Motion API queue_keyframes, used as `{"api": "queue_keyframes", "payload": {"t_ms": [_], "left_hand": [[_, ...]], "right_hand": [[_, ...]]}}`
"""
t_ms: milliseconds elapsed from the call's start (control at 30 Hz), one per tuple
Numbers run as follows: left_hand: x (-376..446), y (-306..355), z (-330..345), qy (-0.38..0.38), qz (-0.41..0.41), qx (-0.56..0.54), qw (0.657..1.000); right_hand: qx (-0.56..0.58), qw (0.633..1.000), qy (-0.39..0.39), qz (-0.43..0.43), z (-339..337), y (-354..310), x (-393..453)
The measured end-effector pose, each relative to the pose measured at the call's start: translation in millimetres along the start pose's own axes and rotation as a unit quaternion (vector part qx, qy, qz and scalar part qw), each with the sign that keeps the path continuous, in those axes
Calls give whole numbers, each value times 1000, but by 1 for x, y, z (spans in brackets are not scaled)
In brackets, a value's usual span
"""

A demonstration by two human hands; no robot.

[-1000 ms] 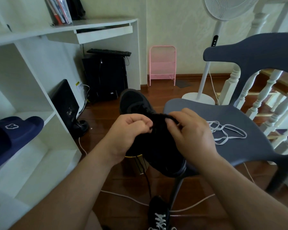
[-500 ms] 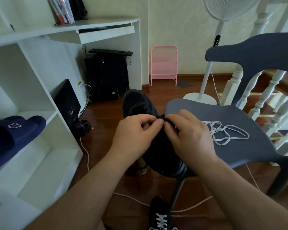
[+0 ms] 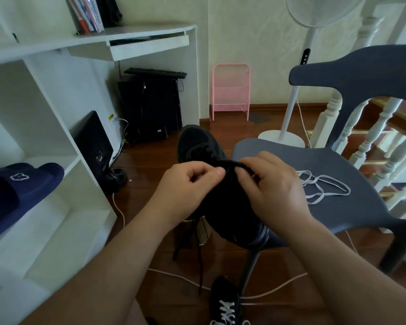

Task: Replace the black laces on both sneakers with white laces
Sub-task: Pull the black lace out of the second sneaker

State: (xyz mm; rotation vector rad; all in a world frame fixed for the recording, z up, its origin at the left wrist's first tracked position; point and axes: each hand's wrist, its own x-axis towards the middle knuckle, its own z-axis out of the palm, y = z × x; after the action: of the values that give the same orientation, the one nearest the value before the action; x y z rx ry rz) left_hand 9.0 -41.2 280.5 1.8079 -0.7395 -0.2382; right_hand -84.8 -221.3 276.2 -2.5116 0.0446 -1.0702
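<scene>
Matt black cloth sneaker (image 3: 223,207); smooth grey plastic chair (image 3: 352,207); glossy wood floor (image 3: 155,160).

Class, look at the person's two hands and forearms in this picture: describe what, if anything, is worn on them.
The left hand and right hand are bare: no gloves, rings, watch or bracelets show. Both forearms are uncovered to the picture's lower edge, with no sleeve in view.

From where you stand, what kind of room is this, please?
Probably a home room used as a study, beside a staircase: a white desk with a computer tower under it, a standing fan, and white stair balusters on the right.
</scene>
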Motion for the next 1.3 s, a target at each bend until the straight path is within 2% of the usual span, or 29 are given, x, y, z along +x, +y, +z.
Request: {"api": "queue_keyframes", "payload": {"t_ms": [100,167,367,433,533,600,733,800,867,933,1000,1300], "left_hand": [[0,-6,9,47,22,98,994],[2,-9,10,59,38,115,991],[0,-7,-3,30,34,78,996],[-2,-7,1,17,41,104,994],[-1,-8,7,26,94,203,974],[0,-7,9,36,102,205,973],[-4,-7,3,-8,126,151,981],[-3,-6,0,-34,107,25,993],[2,-8,-5,9,60,-69,996],[6,-14,-10,58,33,-26,997],[6,-20,-12,58,34,34,997],[2,-14,-12,66,158,188,967]], "right_hand": [[4,1000,-2,-5,1,-2,0],[5,1000,-3,1,2,-1,-1],[24,999,16,27,-3,6,1],[27,999,13,25,-2,5,1],[23,999,3,22,-1,5,0],[22,999,5,26,-1,7,0],[38,998,18,53,-2,13,1],[48,997,16,66,-3,18,2],[63,995,15,79,-5,22,3],[73,993,10,91,-7,24,4],[79,993,8,93,-6,25,3],[120,990,1,74,-8,22,3]]}}
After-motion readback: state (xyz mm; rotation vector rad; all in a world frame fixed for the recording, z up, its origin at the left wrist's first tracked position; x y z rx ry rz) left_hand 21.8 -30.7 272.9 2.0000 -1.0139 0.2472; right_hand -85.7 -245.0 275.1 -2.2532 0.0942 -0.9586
